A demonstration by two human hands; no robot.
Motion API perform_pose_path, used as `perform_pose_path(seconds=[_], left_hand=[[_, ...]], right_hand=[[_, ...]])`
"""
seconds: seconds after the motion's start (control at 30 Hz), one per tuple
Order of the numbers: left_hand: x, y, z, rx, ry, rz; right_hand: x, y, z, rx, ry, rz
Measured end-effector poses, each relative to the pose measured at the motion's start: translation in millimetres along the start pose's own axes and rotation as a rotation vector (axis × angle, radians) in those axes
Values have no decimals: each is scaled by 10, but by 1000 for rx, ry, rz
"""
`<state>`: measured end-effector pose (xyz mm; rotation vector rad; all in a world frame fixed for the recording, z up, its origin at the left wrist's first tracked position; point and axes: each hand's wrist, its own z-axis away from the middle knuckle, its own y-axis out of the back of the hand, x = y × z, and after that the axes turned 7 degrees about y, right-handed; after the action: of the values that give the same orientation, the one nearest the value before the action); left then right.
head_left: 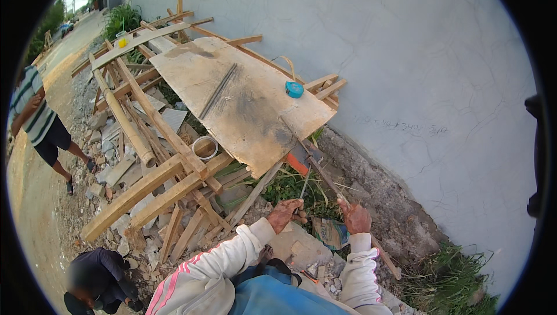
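My left hand [284, 215] is closed around the near end of a thin metal rod [305, 184], which runs up toward the front edge of a worn board [261, 91]. My right hand [355, 217] grips a long brown bar [325, 179], slanting from the board's near corner down past my right sleeve. Where rod and bar come close, an orange piece [297, 165] shows at the board's edge; how they meet there is unclear. Several thin dark rods [218, 91] lie side by side on the board. A teal tape measure [294, 89] rests near its right edge.
Wooden beams [156, 123] and a bamboo pole [129, 126] surround the board over rubble. A grey wall [406, 54] rises on the right. A white ring [205, 147] sits on the beams. One person [43, 112] stands at left; another [101, 280] is low at bottom left.
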<state>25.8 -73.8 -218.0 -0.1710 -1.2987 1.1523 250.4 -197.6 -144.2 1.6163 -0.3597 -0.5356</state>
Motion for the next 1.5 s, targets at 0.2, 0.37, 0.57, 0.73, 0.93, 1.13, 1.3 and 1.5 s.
perform_pose_path(seconds=[0.2, 0.37, 0.57, 0.73, 0.93, 1.13, 1.3, 1.5], left_hand=[[79, 58, -34, -86, 48, -61], [109, 142, -64, -131, 49, -101], [150, 179, -124, -166, 128, -115], [304, 219, -101, -149, 179, -120], [643, 598, -36, -122, 169, -68], [782, 665, 87, -72, 197, -70], [881, 529, 155, -94, -2, -566], [1118, 436, 349, 180, -733, -1687]], right_hand=[[49, 132, 139, -46, 30, -104], [752, 387, 704, -262, -147, -185], [1402, 336, 1491, -145, -491, 85], [1237, 169, 1652, 66, -517, 179], [-100, -67, 2597, 120, -616, 234], [-723, -28, 2856, 117, -630, 78], [-330, 87, 2802, -23, -478, -148], [-349, -69, 2870, 146, -454, -147]])
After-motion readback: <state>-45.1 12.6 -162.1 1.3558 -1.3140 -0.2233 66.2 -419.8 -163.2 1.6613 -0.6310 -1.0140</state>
